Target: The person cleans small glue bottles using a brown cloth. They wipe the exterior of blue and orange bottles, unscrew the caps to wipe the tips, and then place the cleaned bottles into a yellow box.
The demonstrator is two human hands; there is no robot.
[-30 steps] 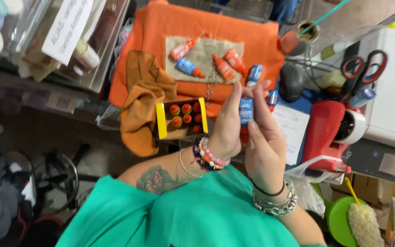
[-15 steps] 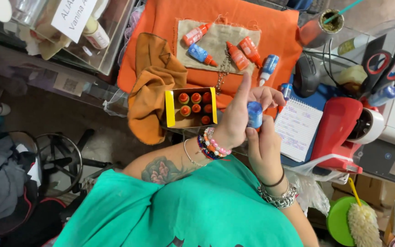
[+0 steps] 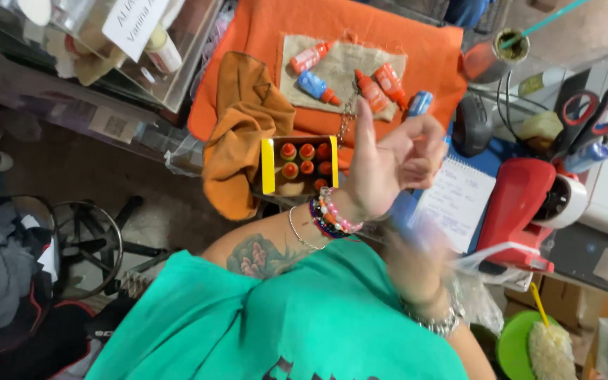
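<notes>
My left hand, with beaded bracelets at the wrist, is raised over the orange cloth, one finger straight up and the others loosely curled around nothing. My right hand, with a silver chain bracelet, is blurred with motion just below it and grips a small blue bottle, seen only as a blue smear. Left of my left wrist stands a yellow box holding several orange-capped bottles. On a burlap patch lie a red bottle, a blue bottle and two orange bottles.
A crumpled brown-orange rag lies left of the box. To the right are a notepad, a red tape dispenser, scissors and a cup with a teal stick. A clear labelled bin sits top left, a stool below.
The hands were together on the blue bottle. Now they have come apart: my right hand has dropped toward my body with the bottle, and my left hand stays up, holding nothing.
</notes>
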